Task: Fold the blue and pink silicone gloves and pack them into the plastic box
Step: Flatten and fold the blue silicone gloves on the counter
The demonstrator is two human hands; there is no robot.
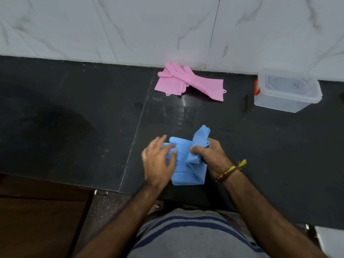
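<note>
Head view. Dark grey polished stone worktop [74, 118], seam running front to back near the middle, white marble-look tiled wall [130, 25] along its back edge.

Blue silicone gloves [183, 162] lie at the front edge of the worktop, near the middle, just right of the seam. Partly folded: lower part flat on the worktop, right part bunched and lifted, one end sticking up toward the back.

Left hand [158, 162] on the left side of the blue gloves, palm down, fingers spread and slightly blurred, fingertips touching the blue material. Grip loose, not clamped on anything; it presses or rests, cannot tell which.

Right hand [210, 155] on the right side, grip closed around the bunched, raised part of the blue gloves, thumb on the fold. Woven yellow-and-red thread band [230, 171] on the right wrist.

Pink silicone gloves [184, 79] lie at the back edge of the worktop, touching the wall base, one overlapping the other, fingers pointing back-left, cuffs toward the front. Well apart from the blue gloves.

Clear rectangular plastic box [286, 92] with lid on and a red latch on its left side sits near the back right of the worktop, right of the pink gloves, not touching them.

Grey shirt with dark blue stripes [186, 235] at the bottom of the view.
</note>
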